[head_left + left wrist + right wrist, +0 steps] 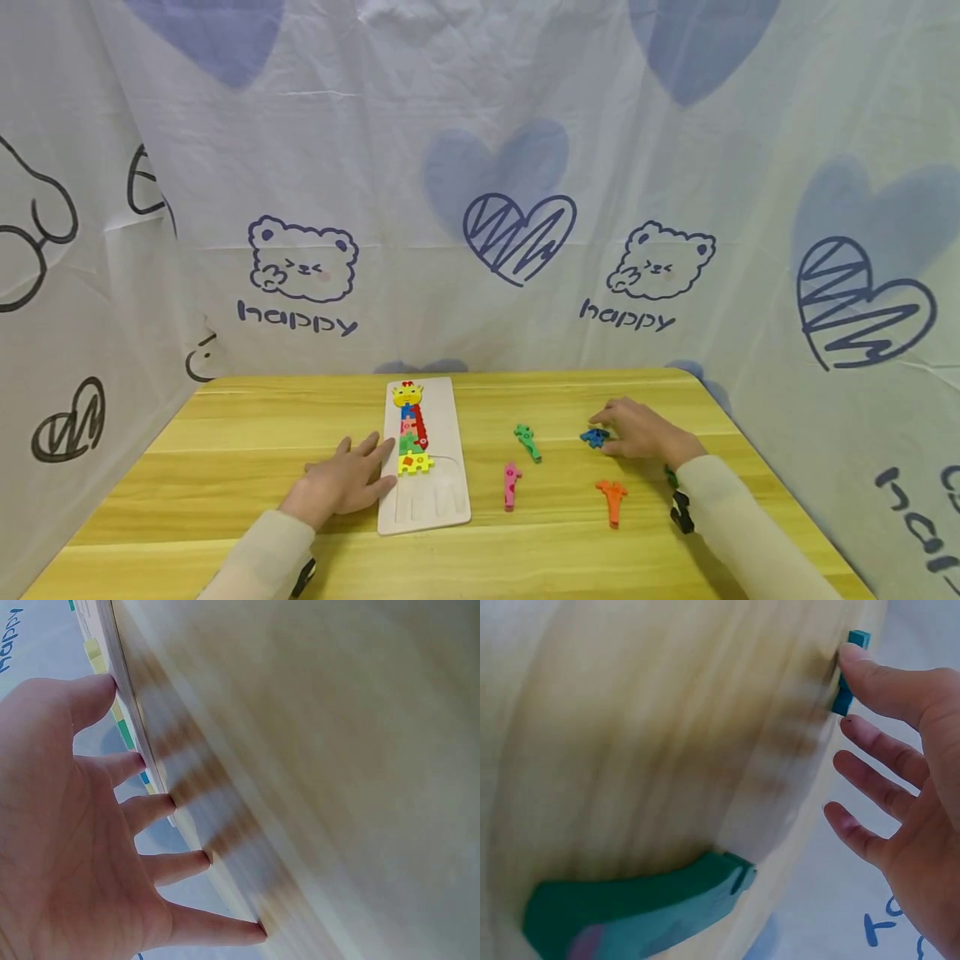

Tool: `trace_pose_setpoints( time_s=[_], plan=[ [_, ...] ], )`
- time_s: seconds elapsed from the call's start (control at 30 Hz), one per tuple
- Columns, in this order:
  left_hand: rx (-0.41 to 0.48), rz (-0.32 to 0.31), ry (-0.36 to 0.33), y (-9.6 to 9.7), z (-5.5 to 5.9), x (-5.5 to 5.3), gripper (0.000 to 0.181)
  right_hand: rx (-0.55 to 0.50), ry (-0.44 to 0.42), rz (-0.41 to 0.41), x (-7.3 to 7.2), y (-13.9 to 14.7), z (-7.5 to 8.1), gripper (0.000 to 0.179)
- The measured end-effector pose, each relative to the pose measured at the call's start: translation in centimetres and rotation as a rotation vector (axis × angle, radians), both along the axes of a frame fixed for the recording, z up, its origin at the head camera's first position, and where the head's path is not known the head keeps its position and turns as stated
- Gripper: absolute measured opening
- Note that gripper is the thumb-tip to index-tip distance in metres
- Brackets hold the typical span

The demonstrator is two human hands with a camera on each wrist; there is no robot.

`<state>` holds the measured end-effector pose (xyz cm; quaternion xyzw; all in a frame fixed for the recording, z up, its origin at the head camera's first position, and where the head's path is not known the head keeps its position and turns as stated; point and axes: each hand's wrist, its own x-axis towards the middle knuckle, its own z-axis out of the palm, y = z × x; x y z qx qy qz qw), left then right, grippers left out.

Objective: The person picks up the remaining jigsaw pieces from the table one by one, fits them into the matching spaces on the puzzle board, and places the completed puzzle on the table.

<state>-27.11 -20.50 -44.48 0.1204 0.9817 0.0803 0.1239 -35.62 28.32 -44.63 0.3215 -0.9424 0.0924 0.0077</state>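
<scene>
A pale wooden puzzle board (442, 408) lies on the table, bearing a giraffe's yellow head piece (407, 395), several colored neck pieces and a yellow spotted piece (415, 463). Its lower recess shows bare wood. My left hand (348, 477) has its fingers spread, thumb and fingertips along the board's left edge. At the right, my right hand (641, 429) pinches a small blue puzzle piece (595, 437) low at the tabletop. In the right wrist view the thumb presses on this blue piece (843, 701), the index finger is hidden, and the other fingers are apart from it.
Between the hands lie a green piece (528, 442), a pink piece (512, 487) and an orange piece (612, 502). Another green piece (637, 907) sits near the right wrist, mostly hidden by the sleeve in the head view. Printed white cloth (480, 333) hangs behind the table.
</scene>
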Motion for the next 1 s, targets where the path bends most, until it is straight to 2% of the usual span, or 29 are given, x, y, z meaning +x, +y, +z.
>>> trace_pose_setpoints(
  time_s=[0.33, 0.53, 0.77, 1.0],
  plan=[
    [-0.001, 0.002, -0.006, 0.0, -0.1, 0.0, 0.07, -0.059, -0.016, 0.06, -0.2, 0.5, -0.6, 0.034],
    [0.005, 0.007, -0.009, 0.1, -0.1, 0.0, 0.07, -0.081, -0.032, 0.063, -0.5, 0.3, -0.8, 0.029],
    [0.004, 0.008, -0.009, 0.1, -0.1, 0.0, 0.07, -0.096, -0.022, 0.034, -0.2, -0.3, -0.8, 0.026],
    [0.003, 0.004, -0.006, -0.1, -0.2, -0.1, 0.071, -0.09, 0.013, -0.043, 0.3, -2.2, 0.1, 0.027]
  ],
)
